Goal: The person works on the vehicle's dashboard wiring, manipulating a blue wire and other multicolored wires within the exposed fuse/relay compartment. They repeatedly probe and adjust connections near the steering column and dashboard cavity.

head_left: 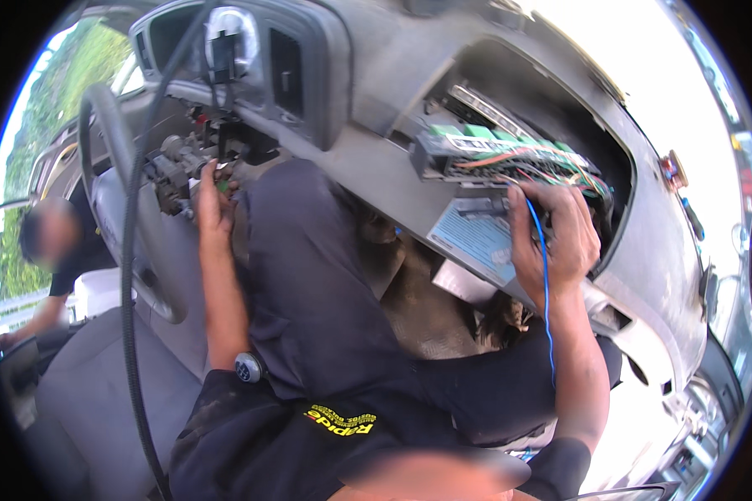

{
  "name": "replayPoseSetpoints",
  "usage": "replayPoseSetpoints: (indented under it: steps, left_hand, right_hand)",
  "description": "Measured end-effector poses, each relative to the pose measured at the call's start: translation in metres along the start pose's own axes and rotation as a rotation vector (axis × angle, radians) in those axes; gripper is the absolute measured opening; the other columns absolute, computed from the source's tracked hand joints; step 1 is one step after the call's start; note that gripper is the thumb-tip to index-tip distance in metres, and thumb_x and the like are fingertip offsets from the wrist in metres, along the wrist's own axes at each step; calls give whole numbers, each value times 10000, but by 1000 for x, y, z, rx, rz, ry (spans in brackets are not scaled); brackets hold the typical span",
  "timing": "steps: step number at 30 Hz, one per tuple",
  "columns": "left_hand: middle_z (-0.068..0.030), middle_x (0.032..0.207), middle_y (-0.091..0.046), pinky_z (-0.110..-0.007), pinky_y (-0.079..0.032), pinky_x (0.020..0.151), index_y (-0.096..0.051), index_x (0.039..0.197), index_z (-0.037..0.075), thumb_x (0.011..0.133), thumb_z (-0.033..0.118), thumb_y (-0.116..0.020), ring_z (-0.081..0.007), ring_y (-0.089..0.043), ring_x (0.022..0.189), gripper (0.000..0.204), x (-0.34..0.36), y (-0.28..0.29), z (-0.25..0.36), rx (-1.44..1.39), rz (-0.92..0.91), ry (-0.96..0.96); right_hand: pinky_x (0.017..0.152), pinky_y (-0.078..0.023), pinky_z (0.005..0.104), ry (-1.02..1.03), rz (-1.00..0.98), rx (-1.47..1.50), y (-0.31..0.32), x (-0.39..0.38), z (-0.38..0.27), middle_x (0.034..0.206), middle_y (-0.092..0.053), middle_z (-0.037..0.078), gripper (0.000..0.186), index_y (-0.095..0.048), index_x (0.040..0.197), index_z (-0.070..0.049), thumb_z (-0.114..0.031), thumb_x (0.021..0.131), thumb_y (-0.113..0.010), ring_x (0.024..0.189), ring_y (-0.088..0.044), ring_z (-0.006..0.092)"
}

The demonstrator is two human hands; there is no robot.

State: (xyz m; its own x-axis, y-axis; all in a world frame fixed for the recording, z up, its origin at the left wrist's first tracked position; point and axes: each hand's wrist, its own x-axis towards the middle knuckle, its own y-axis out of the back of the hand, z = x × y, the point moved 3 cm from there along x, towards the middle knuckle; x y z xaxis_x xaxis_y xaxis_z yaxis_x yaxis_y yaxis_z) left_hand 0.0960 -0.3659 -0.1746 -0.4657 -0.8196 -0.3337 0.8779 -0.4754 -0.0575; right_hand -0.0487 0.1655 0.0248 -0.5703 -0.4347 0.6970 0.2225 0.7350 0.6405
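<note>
Right hand at three o'clock pinches blue wire; left hand at ten, grip unclear. Fuse box lies exposed, connection unclear.

Sunlit greenery lies beyond the grey seat.

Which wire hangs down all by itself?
The long, thin blue wire, running down past the bare right hand. The other thin, multicoloured wires bunch along the black plastic box with green parts.
</note>
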Motion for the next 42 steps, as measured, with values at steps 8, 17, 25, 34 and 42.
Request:
replayPoseSetpoints:
  steps: [8,17,25,34,42]
  left_hand:
    - [11,1109,-712,-341,-523,780,-724,1232,166,1093,408,-819,-162,-727,977,295,-29,-13,13,-94,45,25]
    - [-43,1067,-757,-304,-532,698,-723,1326,99,1051,499,-833,-142,-698,772,498,-36,-20,10,-42,3,49]
    - [-51,1103,-730,-298,-538,698,-728,1351,72,1045,468,-859,-145,-680,776,518,-32,-19,12,-39,36,59]
    - [1,997,-689,-338,-522,711,-691,1182,151,1112,336,-796,-139,-637,782,224,-6,-8,-4,-13,7,50]
    - [-42,930,-650,-316,-529,659,-709,1182,16,1132,279,-693,-145,-636,748,268,-11,-13,-1,-349,-88,51]
  right_hand:
    - [751,-604,397,29,-29,-9,0,-1,-4,925,-803,125,206,-747,1062,-11,53,951,-909,787,-751,306]
    - [794,-608,417,-27,-32,-44,1,-7,0,950,-819,125,182,-740,1069,-23,40,979,-886,823,-768,307]
    - [799,-607,411,-47,-52,-29,1,-8,1,949,-809,123,197,-734,1074,-25,55,974,-884,823,-756,307]
    - [800,-610,402,-29,-46,-20,2,-9,3,956,-815,125,208,-738,1081,-20,58,965,-892,826,-761,309]
    - [806,-620,408,-43,-58,-1,-1,-10,-1,968,-824,125,212,-745,1090,-21,49,965,-901,839,-773,309]
